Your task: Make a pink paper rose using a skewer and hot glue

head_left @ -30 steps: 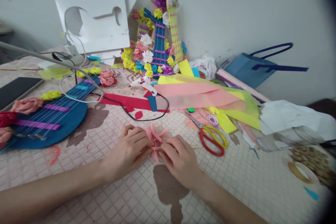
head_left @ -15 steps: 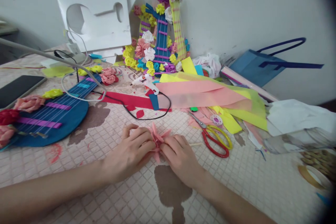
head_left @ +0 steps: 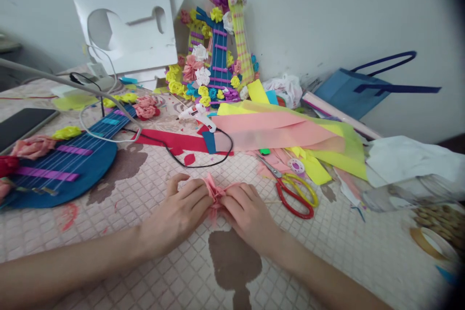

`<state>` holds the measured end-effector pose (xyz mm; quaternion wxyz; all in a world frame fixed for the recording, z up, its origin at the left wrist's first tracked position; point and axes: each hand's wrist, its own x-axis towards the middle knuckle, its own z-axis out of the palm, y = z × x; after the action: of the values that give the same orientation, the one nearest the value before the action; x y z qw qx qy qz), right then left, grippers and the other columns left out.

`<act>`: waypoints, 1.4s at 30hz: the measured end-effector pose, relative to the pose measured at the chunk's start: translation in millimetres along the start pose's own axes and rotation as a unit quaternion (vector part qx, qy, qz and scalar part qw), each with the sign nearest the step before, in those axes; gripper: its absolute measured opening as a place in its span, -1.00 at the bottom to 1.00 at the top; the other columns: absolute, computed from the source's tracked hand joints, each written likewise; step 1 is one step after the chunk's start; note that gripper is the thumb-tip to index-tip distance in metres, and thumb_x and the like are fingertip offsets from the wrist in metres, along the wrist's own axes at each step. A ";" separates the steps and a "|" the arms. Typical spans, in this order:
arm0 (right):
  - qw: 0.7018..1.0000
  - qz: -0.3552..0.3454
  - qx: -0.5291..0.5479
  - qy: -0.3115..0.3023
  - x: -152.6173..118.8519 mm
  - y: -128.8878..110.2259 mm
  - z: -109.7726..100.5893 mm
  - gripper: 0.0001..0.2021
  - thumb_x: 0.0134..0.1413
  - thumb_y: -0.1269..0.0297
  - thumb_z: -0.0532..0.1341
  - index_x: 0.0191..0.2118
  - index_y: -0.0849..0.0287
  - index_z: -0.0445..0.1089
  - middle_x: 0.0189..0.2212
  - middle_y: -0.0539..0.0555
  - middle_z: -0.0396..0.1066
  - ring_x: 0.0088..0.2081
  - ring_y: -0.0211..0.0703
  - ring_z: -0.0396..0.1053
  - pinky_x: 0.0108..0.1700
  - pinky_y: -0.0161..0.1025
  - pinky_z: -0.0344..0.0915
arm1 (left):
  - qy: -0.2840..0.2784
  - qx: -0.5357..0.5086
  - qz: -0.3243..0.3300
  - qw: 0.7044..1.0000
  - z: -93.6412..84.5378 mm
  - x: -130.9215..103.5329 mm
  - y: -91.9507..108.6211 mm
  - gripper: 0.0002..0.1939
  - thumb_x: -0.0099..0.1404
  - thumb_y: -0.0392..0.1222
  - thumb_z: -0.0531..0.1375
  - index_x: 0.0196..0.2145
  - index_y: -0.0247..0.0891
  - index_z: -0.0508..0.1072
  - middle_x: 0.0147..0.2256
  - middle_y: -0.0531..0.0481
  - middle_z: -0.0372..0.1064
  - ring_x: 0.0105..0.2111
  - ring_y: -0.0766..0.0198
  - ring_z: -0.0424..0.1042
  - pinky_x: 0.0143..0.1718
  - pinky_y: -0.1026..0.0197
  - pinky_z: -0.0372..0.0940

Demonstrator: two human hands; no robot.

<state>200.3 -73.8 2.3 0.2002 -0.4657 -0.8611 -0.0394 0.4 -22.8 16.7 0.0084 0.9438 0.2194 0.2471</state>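
Observation:
A pink paper flower with folded petals is pinched between both hands, low over the tabletop. My left hand has its fingers closed on the flower's left side. On the right side, the fingers of my right hand are pressed together on it too. Fingers cover much of the flower. A thin pale stick shows just beyond my right hand. Close by on the right lie scissors with red and yellow handles. Beyond the hands is a white hot glue gun with a black cord.
A blue paper guitar with flowers lies on the left beside a phone. Several flowered guitars lean on the wall. Pink crepe paper spreads behind the scissors. At right are a blue bag, a clear jar and a tape roll.
The flower's petals look more gathered, with fewer points sticking out between the fingers. Both hands keep their hold. The whole view has shifted slightly.

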 end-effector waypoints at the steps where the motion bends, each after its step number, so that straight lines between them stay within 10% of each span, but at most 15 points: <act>1: 1.000 -0.003 -0.002 -0.002 0.7 0.6 -0.4 -0.90 0.21 0.41 0.10 -0.29 0.22 0.34 -0.28 0.11 0.34 -0.20 -0.07 0.21 -0.16 -0.11 0.22 | -0.003 -0.005 -0.004 1.000 -0.2 0.6 -0.1 -0.83 0.39 -0.27 0.02 -0.29 -0.27 0.39 -0.27 -0.01 0.40 -0.14 0.15 0.29 0.02 -0.07 -0.03; 15: 0.999 -0.035 -0.013 0.018 -1.6 5.8 -0.7 -0.85 0.23 0.45 0.05 -0.25 0.26 0.37 -0.29 0.12 0.35 -0.22 -0.08 0.18 -0.18 -0.13 0.19 | -0.002 0.042 0.011 0.999 3.7 6.6 5.6 -0.81 0.39 -0.33 -0.01 -0.28 -0.27 0.38 -0.28 -0.01 0.41 -0.15 0.17 0.30 0.05 -0.09 -0.04; 27: 0.990 0.106 0.067 0.067 -2.7 -22.2 -6.1 -0.84 0.09 0.29 0.17 -0.47 0.20 0.29 -0.44 0.04 0.28 -0.30 -0.12 0.15 -0.27 -0.12 0.09 | 0.008 -0.025 -0.017 1.000 3.1 12.7 3.9 -0.86 0.37 -0.28 0.04 -0.35 -0.26 0.34 -0.36 0.05 0.36 -0.19 0.17 0.30 0.01 -0.07 -0.07; 42: 1.000 -0.013 0.011 0.013 -12.5 -11.2 -1.2 -0.86 0.17 0.40 0.12 -0.40 0.20 0.35 -0.46 0.04 0.30 -0.31 -0.14 0.17 -0.25 -0.14 0.14 | 0.000 -0.054 -0.061 0.997 0.1 14.9 4.9 -0.80 0.37 -0.28 0.00 -0.40 -0.26 0.34 -0.41 0.05 0.35 -0.26 0.21 0.30 -0.03 -0.03 -0.05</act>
<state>197.6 -90.2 0.0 0.2160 -0.4513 -0.8650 -0.0387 14.1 -21.0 24.1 0.0745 0.9268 0.2625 0.2580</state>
